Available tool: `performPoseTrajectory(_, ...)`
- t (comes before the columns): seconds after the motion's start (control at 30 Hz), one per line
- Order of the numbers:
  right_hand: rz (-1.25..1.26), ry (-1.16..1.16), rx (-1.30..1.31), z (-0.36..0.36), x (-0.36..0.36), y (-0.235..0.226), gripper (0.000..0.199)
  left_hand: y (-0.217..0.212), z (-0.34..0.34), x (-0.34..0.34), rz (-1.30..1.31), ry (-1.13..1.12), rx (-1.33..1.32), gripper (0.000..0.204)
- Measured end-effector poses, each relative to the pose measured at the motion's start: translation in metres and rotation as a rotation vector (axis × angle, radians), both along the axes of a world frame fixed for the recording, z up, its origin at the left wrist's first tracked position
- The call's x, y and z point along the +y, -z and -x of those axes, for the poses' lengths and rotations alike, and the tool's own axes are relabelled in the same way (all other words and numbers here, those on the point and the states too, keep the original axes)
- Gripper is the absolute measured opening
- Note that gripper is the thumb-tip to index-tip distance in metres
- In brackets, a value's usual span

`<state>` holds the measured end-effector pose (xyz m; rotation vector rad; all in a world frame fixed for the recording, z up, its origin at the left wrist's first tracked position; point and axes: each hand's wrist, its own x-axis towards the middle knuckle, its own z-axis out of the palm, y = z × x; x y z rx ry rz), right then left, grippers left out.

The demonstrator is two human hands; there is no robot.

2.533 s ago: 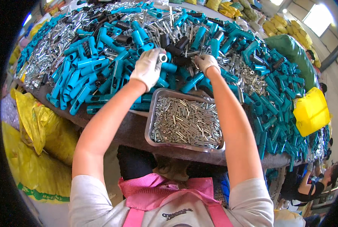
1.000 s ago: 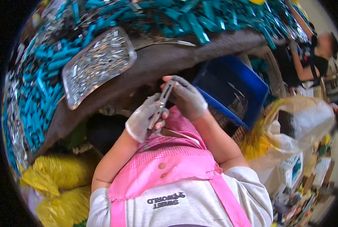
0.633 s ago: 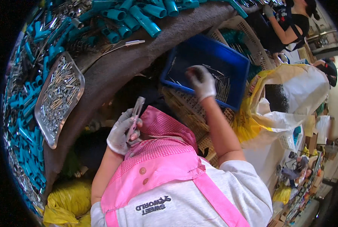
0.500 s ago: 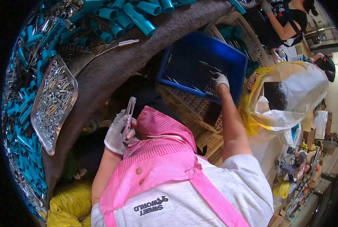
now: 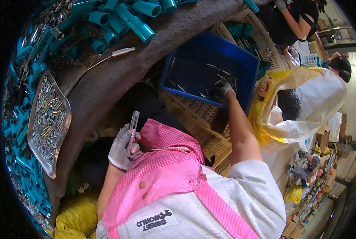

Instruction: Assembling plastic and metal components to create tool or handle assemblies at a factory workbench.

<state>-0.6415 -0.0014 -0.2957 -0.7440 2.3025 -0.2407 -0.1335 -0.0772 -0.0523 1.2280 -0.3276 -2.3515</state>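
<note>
My left hand (image 5: 120, 151), in a pale grey work glove, is closed around a slim, shiny bundle of rods (image 5: 133, 129), held upright in front of my pink apron. Its surface picks up a pink tint, and the exact kind is too small to tell. My gloved right hand (image 5: 224, 90) reaches down into a blue plastic bin (image 5: 165, 75), at its near right side. Thin metal rods (image 5: 220, 69) lie scattered on the bin's dark floor, some around my right fingers. Those fingers are in shadow, so their grip is hidden.
A brown-covered bench (image 5: 102, 79) curves along the left, bearing teal tubes (image 5: 135, 24) and a metal tray (image 5: 68, 117) of small metal pins. Beige crates (image 5: 216, 149) support the bin. An open yellow-and-white sack (image 5: 261, 133) stands at right; another person (image 5: 303, 20) works beyond.
My right hand has moved slightly left and lower into the blue bin, its fingers now deeper in shadow. The left hand still holds the rods; the whole view has shifted a little.
</note>
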Motion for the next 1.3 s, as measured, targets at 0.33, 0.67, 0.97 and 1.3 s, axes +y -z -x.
performPoseTrajectory(0.33,-0.308,-0.275,0.146,-0.045,-0.003,-0.084,0.033,0.01,0.007,-0.005,-0.037,0.084,-0.057,0.02)
performPoseTrajectory(0.67,-0.574,-0.569,0.148,-0.068,-0.026,-0.113,0.037,0.02,0.012,-0.012,-0.072,0.133,-0.093,0.019)
performPoseTrajectory(0.97,-0.558,-0.523,0.154,-0.056,-0.022,-0.091,0.032,0.032,0.001,-0.021,-0.136,0.135,-0.002,0.02)
performPoseTrajectory(1.3,0.237,-0.406,0.041,-0.089,-0.061,-0.097,0.031,0.039,0.001,-0.029,-0.151,0.193,0.022,0.02)
